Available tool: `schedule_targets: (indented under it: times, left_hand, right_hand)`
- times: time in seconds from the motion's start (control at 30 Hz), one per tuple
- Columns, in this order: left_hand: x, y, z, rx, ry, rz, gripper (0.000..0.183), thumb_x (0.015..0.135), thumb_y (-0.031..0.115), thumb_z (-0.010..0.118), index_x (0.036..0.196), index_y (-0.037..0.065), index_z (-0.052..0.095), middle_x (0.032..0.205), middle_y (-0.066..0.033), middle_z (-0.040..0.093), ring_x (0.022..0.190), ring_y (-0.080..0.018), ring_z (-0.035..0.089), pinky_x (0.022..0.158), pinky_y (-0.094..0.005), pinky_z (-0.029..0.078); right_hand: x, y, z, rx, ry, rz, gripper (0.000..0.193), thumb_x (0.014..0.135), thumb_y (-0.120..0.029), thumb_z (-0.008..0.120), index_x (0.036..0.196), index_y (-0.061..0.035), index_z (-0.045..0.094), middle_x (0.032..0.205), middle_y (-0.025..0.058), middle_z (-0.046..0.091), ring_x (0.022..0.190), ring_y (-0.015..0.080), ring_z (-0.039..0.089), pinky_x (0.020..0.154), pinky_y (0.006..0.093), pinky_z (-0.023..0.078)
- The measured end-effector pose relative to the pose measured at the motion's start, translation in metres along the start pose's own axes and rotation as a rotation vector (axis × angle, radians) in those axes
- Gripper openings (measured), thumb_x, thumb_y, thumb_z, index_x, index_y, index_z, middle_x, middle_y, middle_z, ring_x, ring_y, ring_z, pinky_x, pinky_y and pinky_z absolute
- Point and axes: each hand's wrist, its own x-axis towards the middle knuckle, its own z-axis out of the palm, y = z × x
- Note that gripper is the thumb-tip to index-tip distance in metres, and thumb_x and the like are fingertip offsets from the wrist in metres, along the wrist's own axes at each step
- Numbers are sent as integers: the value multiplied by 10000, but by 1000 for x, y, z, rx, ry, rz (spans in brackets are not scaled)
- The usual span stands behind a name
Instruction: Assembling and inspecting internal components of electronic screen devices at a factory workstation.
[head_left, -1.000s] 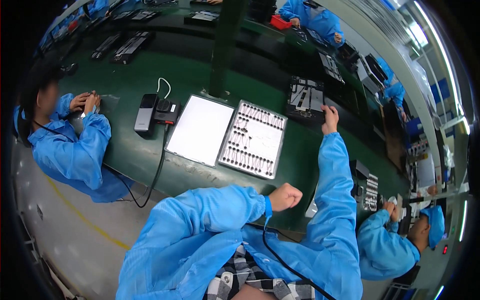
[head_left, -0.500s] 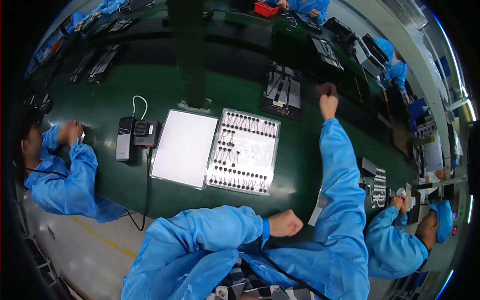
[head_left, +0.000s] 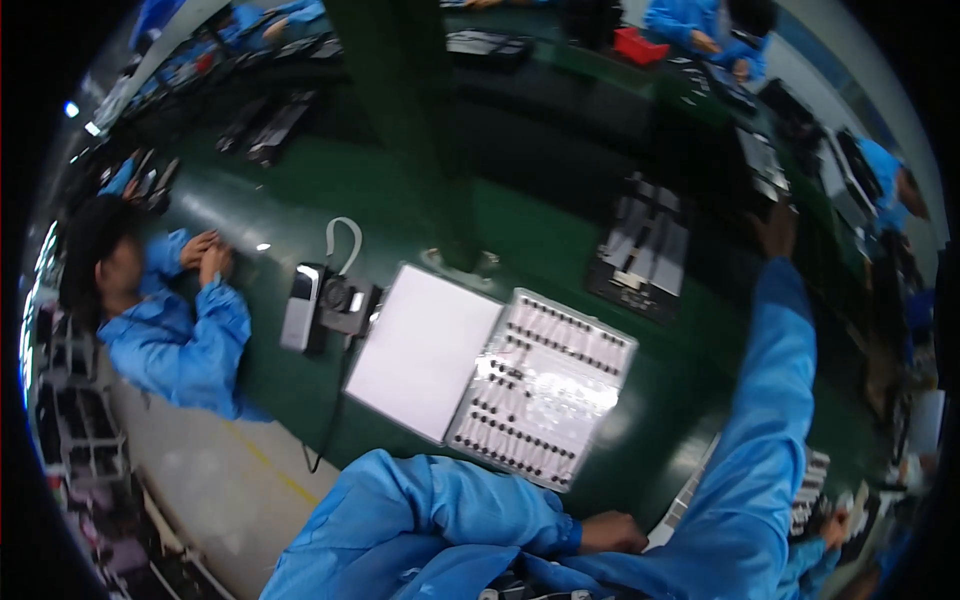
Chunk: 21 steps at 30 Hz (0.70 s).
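Note:
My right arm stretches to the far right, and my right hand (head_left: 775, 232) is at the near edge of an opened flat device (head_left: 763, 163). The hand is dark and smeared, so its fingers and any grip on the device cannot be made out. Close to my body, my left hand (head_left: 612, 533) is curled into a fist, with nothing visible in it. Between the arms lies a clear tray (head_left: 590, 395) holding rows of small round black parts on thin wires. A white sheet (head_left: 425, 350) adjoins it on the left. Beyond the tray rests another opened flat device (head_left: 640, 245).
A green post (head_left: 410, 110) rises from the green table beyond the sheet. Left of the sheet stand a grey power bank (head_left: 300, 310) and a small black fan-like box (head_left: 347, 305). Co-workers in blue sit at left, right and far side. A red bin (head_left: 638, 46) stands far off.
My view has turned, so the tray and sheet appear tilted and further right and lower. My right hand has reached farther out to the far device. My left hand stays curled near my body.

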Motion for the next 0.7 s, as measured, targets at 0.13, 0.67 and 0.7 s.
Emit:
schedule_targets:
  times: [0.13, 0.67, 0.7]
  left_hand:
    - [4, 1, 0, -32, -95, -57, 231, 857, 280, 587, 824, 54, 620, 841, -201, 638, 838, -398, 636, 682, -478, 488]
    - [-2, -14, 18, 2, -50, -69, 244, 916, 257, 575, 1019, 53, 662, 948, -214, 681, 907, -376, 683, 779, -462, 551]
    - [-4, -13, 16, 33, -59, -83, 234, 908, 256, 581, 996, 54, 661, 936, -212, 680, 905, -377, 683, 776, -463, 553]
  right_hand:
    - [23, 9, 18, 3, 83, -12, 877, 891, -541, 624, 1505, -9, 295, 1507, 231, 388, 1382, 382, 386, 1129, 486, 317]
    - [46, -29, 39, -38, 451, -100, 535, 873, -208, 641, 1357, -101, 441, 1247, 194, 605, 1121, 351, 595, 932, 471, 483]
    - [48, -27, 33, -43, 457, -105, 535, 873, -208, 641, 1357, -101, 441, 1247, 194, 605, 1121, 351, 595, 932, 471, 483]
